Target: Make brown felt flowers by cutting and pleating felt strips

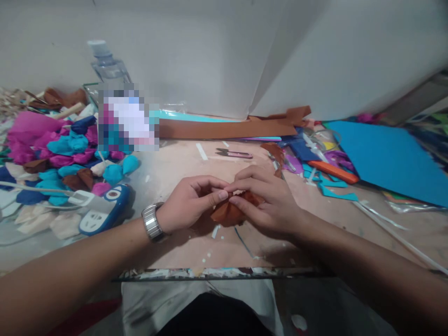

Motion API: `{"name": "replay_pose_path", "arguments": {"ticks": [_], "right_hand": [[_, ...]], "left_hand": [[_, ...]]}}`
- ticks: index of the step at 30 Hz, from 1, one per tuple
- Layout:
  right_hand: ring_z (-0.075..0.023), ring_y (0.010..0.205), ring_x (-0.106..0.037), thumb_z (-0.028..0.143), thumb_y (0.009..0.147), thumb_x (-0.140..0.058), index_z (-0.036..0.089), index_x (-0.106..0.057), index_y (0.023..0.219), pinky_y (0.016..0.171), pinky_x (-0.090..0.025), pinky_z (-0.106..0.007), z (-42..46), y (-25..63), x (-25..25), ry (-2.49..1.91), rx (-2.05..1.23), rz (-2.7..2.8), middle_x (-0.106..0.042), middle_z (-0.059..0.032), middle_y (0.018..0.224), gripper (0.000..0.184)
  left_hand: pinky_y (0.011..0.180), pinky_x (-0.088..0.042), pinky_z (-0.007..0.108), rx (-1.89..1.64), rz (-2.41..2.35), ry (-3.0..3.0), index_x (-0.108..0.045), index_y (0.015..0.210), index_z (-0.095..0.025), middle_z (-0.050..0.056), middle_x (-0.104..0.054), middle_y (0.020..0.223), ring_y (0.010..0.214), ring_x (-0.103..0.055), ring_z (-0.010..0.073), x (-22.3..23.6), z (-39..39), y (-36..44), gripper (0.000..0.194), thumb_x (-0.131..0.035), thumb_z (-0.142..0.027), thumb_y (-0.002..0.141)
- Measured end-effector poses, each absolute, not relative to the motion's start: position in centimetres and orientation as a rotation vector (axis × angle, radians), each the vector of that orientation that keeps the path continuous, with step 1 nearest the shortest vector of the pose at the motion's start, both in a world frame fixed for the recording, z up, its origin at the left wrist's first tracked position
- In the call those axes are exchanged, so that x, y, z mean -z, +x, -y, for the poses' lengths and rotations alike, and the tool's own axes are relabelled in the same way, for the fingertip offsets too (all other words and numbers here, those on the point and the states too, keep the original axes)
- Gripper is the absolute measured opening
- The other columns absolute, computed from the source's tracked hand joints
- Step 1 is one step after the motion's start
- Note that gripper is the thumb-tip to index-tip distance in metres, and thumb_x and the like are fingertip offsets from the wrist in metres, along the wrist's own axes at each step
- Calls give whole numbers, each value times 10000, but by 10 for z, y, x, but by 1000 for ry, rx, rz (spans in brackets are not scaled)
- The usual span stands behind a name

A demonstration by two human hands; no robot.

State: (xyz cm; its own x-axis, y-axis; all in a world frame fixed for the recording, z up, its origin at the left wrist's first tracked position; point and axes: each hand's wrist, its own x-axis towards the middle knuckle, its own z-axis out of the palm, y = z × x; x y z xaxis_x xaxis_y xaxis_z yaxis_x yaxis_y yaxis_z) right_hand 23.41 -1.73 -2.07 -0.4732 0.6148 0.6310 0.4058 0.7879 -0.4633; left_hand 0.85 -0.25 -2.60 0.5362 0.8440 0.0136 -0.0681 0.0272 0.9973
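Note:
Between my two hands is a gathered piece of brown fabric or soft sheet (227,213), held just above the table. My left hand (196,198), with a metal watch (152,222) at its wrist, pinches the left upper edge between thumb and finger. My right hand (264,198) grips the right side, thumb on the near face and fingers curled over the top. Folds run down from where the thumbs press. Part of the piece is hidden behind the right fingers. Beyond the hands, thread snips (234,153) lie on the table.
Pink, blue and brown fabric puffs (66,144) pile up at left, beside a blue-and-white power strip (105,210). A clear bottle (107,63) stands behind. Brown strips (224,129) lie along the wall. At right are an orange cutter (332,172) and blue sheet (392,156).

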Motion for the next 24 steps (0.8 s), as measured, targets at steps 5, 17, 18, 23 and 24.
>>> {"name": "replay_pose_path", "arguments": {"ticks": [5,17,18,23,24], "right_hand": [[-207,958,-663,238,1000,-682,221,-686,1085,877,-531,-375,17,233,19,-776,-330,2107,-701,-56,1012,87],[-228,919,-633,265,996,-678,236,-639,1018,851,-498,-417,15,234,18,-865,-300,2008,-674,-46,966,53],[-229,917,-631,264,994,-679,236,-637,1012,853,-496,-421,15,235,18,-872,-289,1997,-673,-45,963,54],[-231,925,-629,242,986,-681,236,-625,1016,885,-502,-432,12,236,17,-845,-206,1949,-667,-42,943,64],[-233,928,-630,241,985,-682,237,-626,1026,887,-504,-433,12,236,17,-844,-189,1941,-668,-44,946,69]], "left_hand": [[759,-560,280,-798,-715,1452,-656,1233,-164,51,-747,962,841,-690,163,26,6,9,429,-822,-349,884],[780,-516,287,-898,-876,1770,-700,1081,-187,42,-721,1021,889,-654,172,24,7,8,291,-813,-348,867],[774,-513,287,-897,-881,1750,-694,1097,-189,46,-715,1034,888,-650,172,25,7,8,308,-816,-346,863],[755,-500,271,-994,-842,1540,-567,1139,-205,14,-641,979,823,-606,141,30,6,10,355,-790,-286,875],[742,-489,260,-1040,-838,1493,-550,1093,-207,-1,-616,946,799,-584,130,30,5,9,311,-771,-267,882]]}}
